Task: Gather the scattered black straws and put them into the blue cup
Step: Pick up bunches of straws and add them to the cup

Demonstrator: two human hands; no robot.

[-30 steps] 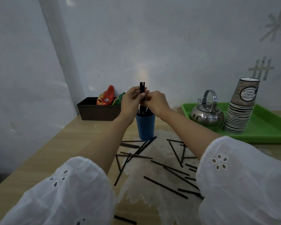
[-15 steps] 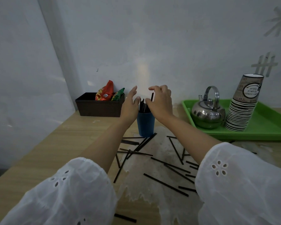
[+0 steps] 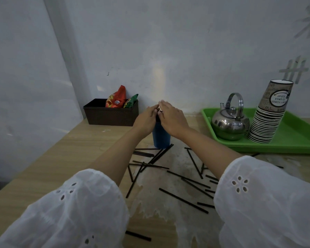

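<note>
Blue cup on table; my left hand & right hand lie flat over its mouth, fingers relaxed, gripping nothing. Prob. tamping a batch down. Next: pinch loose black straws lying nearby.

Metal, plastic, wood
The polished metal kettle is gleaming on the smooth plastic tray; the wood-grain table is looking matt.

Wooden table, scattered black straws, blue cup, brown basket, green tray
</note>
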